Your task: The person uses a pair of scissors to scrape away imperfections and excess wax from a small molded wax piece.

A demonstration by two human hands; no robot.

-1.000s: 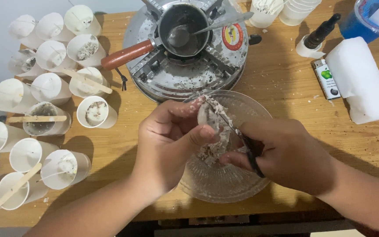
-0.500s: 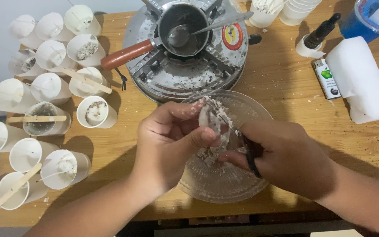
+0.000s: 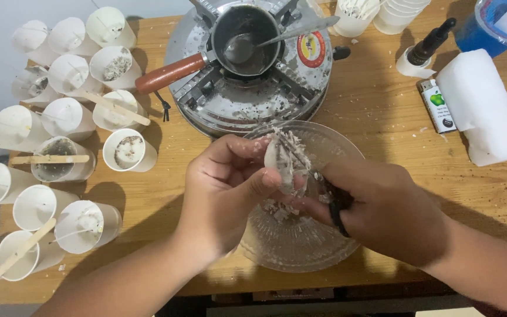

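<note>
A small rectangular lighter [image 3: 438,106] with a green round mark on its white label lies on the wooden counter [image 3: 382,111], just beside a white block [image 3: 483,105] at the right; a round red-and-yellow sticker [image 3: 311,49] sits on the silver stove [image 3: 247,88] near the dark pot [image 3: 247,35]. White paper cups [image 3: 60,117] crowd the counter's left side, some with wooden sticks across their rims. Over the clear glass bowl [image 3: 324,235] at the front edge, the left hand [image 3: 224,188] curls its fingers tight around a pale, speckled lump [image 3: 286,158], thumb pressed on its lower face. The right hand [image 3: 382,211], fingers closed on a thin dark-handled tool [image 3: 333,202], meets the lump from the right.
</note>
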